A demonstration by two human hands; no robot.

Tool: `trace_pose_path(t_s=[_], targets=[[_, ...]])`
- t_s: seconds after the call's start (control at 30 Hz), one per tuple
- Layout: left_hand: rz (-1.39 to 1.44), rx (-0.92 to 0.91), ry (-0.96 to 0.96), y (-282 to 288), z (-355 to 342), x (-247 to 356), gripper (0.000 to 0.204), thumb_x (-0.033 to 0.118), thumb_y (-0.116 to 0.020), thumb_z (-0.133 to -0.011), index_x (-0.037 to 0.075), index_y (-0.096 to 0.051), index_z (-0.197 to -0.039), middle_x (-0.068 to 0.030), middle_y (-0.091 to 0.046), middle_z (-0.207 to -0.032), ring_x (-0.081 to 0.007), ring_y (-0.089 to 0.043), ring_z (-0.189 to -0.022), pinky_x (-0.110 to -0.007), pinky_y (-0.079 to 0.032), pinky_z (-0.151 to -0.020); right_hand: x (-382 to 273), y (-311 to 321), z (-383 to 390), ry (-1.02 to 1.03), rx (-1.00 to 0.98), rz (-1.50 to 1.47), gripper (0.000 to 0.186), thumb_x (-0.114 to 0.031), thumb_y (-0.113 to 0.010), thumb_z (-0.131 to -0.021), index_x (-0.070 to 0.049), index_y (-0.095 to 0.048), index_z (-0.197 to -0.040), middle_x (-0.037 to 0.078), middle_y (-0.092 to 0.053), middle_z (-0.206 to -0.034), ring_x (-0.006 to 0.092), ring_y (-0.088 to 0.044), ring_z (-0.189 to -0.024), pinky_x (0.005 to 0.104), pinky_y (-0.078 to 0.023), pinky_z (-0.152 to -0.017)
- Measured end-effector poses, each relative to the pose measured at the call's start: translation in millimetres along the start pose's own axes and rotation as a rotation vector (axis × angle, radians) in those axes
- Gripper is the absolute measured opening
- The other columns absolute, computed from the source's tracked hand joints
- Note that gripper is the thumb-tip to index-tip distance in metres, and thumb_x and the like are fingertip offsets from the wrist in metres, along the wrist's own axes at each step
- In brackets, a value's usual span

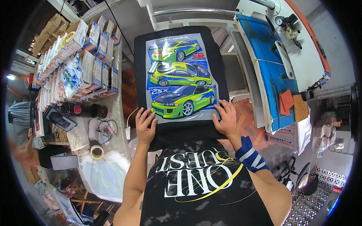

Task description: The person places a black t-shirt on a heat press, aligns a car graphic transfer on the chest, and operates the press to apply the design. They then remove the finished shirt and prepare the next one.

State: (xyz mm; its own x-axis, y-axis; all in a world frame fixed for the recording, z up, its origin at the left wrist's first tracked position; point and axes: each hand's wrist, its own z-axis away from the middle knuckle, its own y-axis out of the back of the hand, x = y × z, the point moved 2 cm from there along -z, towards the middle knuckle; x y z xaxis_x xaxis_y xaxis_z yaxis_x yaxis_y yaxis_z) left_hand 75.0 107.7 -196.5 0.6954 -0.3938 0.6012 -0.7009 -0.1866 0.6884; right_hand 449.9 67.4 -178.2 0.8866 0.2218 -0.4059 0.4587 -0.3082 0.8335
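A: Where is the printed sheet (183,77)?

B: Between and mostly beyond the two hands, on the black cloth (177,132). It carries three green-and-blue cars, one above another, within a clear margin.

A: And the left hand (146,125)?

B: Loosely open at the sheet's lower left corner, fingers a little parted, thumb away from them. It rests at the edge with nothing clasped.

A: The right hand (225,119)?

B: Also open, at the lower right edge. Its fingers point forward and there is a gap before the thumb; it grasps nothing either. I can't tell how firmly either hand presses.

A: What does the cloth do around them?

B: It spreads past the sheet on both sides, runs beyond the hands, and comes back between the wrists toward the person.

A: Anything farther out?

B: Well left of the left hand, rows of boxes (92,69) stand on a table, with a tape roll (97,151) nearer the left forearm. Beyond and right of the right hand is a blue panel (260,64), with a small orange piece (286,101) on it.
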Motion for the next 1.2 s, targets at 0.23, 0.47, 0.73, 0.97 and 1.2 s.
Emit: trace_pose_path(t_s=[0.23,0.47,0.73,0.97,1.2], targets=[[0.009,-0.003,-0.005,1,0,0,0.031,0.007,-0.078,-0.084,0.007,-0.077,-0.115,-0.0101,-0.068,-0.133,-0.0367,-0.051,-0.138,-0.048,-0.040,-0.115,0,-1,1,0.007,0.019,0.011,0.040,-0.022,-0.072,-0.083,-0.007,-0.068,-0.120,0.017,-0.060,-0.136,0.0391,-0.054,-0.130,0.0549,-0.038,-0.115],[-0.138,-0.196,0.109,9,-40,14,0.030,0.021,-0.082,-0.073,0.013,-0.073,-0.100,-0.0090,-0.067,-0.111,-0.0326,-0.051,-0.125,-0.055,-0.030,-0.113,37,-9,-13,-0.075,-0.013,-0.046,0.035,-0.019,-0.072,-0.083,-0.008,-0.068,-0.116,0.016,-0.067,-0.117,0.0390,-0.063,-0.111,0.0507,-0.045,-0.103],[0.921,-0.270,1.203,5,-76,-90,0.034,0.044,-0.069,-0.100,0.012,-0.068,-0.110,0.0031,-0.066,-0.092,-0.0075,-0.055,-0.074,-0.022,-0.041,-0.060,113,-23,-71,-1.261,-0.234,-1.376,0.030,-0.025,-0.073,-0.098,-0.005,-0.066,-0.121,0.010,-0.071,-0.114,0.0215,-0.069,-0.097,0.0373,-0.055,-0.083],[1.103,-0.039,0.806,20,-73,-100,0.023,0.005,-0.065,-0.100,0.003,-0.065,-0.122,-0.0082,-0.073,-0.104,-0.0173,-0.072,-0.097,-0.030,-0.059,-0.085,140,-12,-76,-0.995,-0.009,-1.139,0.036,-0.008,-0.073,-0.094,-0.003,-0.061,-0.128,0.013,-0.068,-0.122,0.0195,-0.066,-0.102,0.0350,-0.053,-0.087],[0.622,-0.219,0.653,53,-68,-96,0.058,-0.004,-0.065,-0.090,0.001,-0.058,-0.146,-0.0084,-0.067,-0.133,-0.0093,-0.064,-0.105,-0.023,-0.050,-0.088,143,0,-70,-0.964,0.040,-0.987,0.047,-0.003,-0.073,-0.090,-0.004,-0.062,-0.136,0.013,-0.068,-0.135,0.0215,-0.064,-0.122,0.0338,-0.050,-0.102]])
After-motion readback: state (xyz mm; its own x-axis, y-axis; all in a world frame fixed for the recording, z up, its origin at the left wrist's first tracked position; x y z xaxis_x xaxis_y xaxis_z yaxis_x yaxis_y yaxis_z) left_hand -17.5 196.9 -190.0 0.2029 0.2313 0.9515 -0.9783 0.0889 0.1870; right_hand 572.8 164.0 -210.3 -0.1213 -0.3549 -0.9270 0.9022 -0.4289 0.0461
